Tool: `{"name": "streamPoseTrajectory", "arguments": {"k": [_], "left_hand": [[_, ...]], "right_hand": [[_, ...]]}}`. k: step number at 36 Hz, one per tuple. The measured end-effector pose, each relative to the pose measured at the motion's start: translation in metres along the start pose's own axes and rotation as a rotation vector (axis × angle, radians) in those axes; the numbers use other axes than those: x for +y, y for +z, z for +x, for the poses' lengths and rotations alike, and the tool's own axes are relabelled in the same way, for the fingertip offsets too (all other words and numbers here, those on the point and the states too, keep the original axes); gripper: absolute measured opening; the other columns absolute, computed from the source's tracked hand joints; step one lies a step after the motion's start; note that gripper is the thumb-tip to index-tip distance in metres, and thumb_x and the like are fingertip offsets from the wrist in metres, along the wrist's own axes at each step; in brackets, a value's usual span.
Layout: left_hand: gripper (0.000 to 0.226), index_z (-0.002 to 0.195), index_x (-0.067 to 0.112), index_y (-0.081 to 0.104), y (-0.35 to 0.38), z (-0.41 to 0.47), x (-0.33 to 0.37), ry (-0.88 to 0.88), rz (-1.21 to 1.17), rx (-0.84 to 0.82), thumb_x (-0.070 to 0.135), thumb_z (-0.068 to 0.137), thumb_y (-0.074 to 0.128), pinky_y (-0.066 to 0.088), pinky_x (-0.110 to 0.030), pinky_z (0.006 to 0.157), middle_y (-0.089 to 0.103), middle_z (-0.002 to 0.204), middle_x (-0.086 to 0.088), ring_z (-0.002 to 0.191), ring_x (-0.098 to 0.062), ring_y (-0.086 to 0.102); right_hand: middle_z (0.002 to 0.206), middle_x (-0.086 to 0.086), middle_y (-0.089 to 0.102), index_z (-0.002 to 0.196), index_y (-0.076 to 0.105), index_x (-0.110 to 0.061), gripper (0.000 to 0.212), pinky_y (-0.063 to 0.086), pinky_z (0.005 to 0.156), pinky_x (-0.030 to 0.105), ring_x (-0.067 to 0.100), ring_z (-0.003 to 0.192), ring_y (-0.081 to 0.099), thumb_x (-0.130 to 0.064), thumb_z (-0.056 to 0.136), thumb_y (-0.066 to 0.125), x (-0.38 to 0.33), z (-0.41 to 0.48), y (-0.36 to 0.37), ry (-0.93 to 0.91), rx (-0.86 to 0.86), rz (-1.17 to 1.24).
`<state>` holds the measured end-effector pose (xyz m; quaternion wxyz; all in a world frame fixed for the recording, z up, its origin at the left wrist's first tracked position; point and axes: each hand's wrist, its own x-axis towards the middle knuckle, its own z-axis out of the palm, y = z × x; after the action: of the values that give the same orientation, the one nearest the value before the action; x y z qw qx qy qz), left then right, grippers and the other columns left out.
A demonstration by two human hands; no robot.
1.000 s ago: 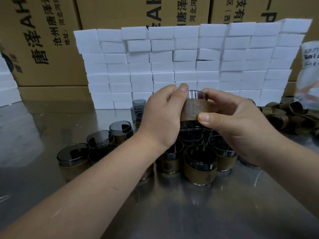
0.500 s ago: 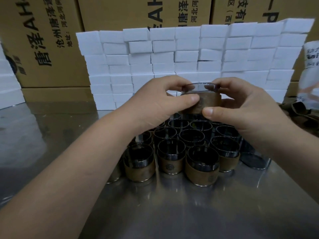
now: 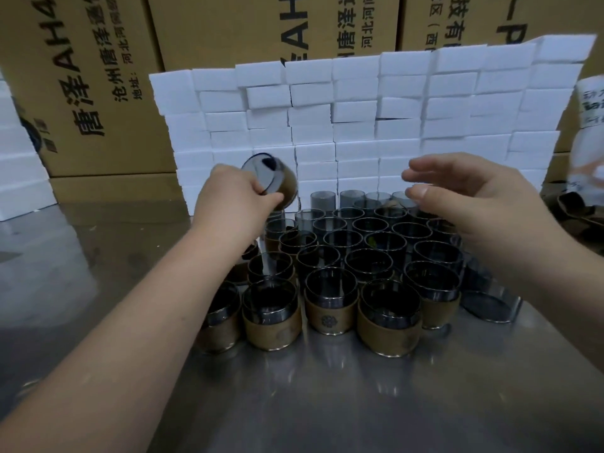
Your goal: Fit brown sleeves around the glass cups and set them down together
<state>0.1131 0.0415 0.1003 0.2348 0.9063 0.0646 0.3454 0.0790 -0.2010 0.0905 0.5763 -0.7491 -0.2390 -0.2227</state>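
Tilting a sleeved glass cup [image 3: 271, 179] over the cluster of cups [image 3: 330, 308] on the counter [image 3: 327, 407], left hand [image 3: 232, 201] fingers curled round it | right hand [image 3: 474, 197] hovers well apart, fingers spread, empty | cartons [image 3: 98, 93] behind read "唐泽 AH4", "沧州唐泽"

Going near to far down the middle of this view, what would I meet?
Shiny metal tabletop, brown-sleeved smoky glass cups, bare smoky glass cups, wall of white foam blocks, brown printed cardboard cartons.

Left cardboard box [image 3: 108, 152] reads "唐泽AH4", "沧州唐泽" and "地址:" in black print. Middle cardboard box [image 3: 228, 31] reads "AH", "唐泽", "河北河".
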Motion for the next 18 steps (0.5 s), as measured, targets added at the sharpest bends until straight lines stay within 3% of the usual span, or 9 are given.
{"name": "streamPoseTrajectory", "arguments": {"k": [3,6,8,11,15,18], "left_hand": [[0.039,0.065,0.002,0.062,0.011,0.004,-0.014,-0.025,0.096,-0.027,0.034,0.088,0.06,0.023,-0.026,0.043,0.051,0.064,-0.01,0.048,-0.014,0.04],[0.037,0.074,0.002,0.062,0.021,0.005,-0.024,-0.067,0.224,-0.131,0.033,0.093,0.053,0.024,-0.027,0.044,0.047,0.058,-0.007,0.051,-0.015,0.039],[0.031,0.079,0.006,0.06,0.025,0.006,-0.027,-0.065,0.316,-0.202,0.03,0.096,0.048,0.027,-0.027,0.046,0.05,0.065,-0.007,0.057,-0.017,0.043],[0.026,0.095,0.011,0.063,0.03,0.005,-0.031,-0.045,0.375,-0.277,0.026,0.099,0.041,0.034,-0.027,0.063,0.055,0.087,-0.009,0.082,-0.024,0.05],[0.031,0.102,0.008,0.064,0.03,0.003,-0.031,-0.033,0.376,-0.32,0.027,0.099,0.04,0.032,-0.028,0.069,0.048,0.101,-0.011,0.082,-0.021,0.039],[0.031,0.104,0.007,0.063,0.029,0.0,-0.029,-0.024,0.411,-0.358,0.025,0.1,0.039,0.034,-0.028,0.071,0.051,0.111,-0.015,0.085,-0.022,0.041]], "right_hand": [[0.094,-0.018,0.072,0.088,0.068,-0.033,0.013,0.048,0.09,0.028,-0.002,0.091,0.066,-0.023,0.081,0.069,0.003,0.0,0.001,0.033,-0.025,0.007],[0.095,-0.016,0.072,0.085,0.071,-0.037,0.011,0.048,0.094,0.035,0.002,0.094,0.067,-0.033,0.074,0.072,0.005,0.0,0.001,0.047,-0.035,0.011],[0.095,-0.015,0.073,0.083,0.071,-0.042,0.016,0.048,0.095,0.039,0.004,0.095,0.067,-0.041,0.068,0.067,0.006,0.001,0.0,0.053,-0.028,0.008],[0.092,-0.013,0.073,0.082,0.071,-0.045,0.018,0.05,0.093,0.042,0.006,0.092,0.068,-0.045,0.065,0.064,0.009,0.003,-0.001,0.052,-0.027,-0.009],[0.087,-0.008,0.074,0.079,0.072,-0.04,0.016,0.05,0.093,0.042,0.007,0.087,0.069,-0.043,0.066,0.064,0.013,0.003,-0.002,0.065,-0.025,-0.005],[0.087,-0.006,0.074,0.08,0.072,-0.039,0.015,0.051,0.093,0.043,0.012,0.088,0.069,-0.043,0.067,0.064,0.014,0.003,-0.002,0.068,-0.024,-0.013]]}}
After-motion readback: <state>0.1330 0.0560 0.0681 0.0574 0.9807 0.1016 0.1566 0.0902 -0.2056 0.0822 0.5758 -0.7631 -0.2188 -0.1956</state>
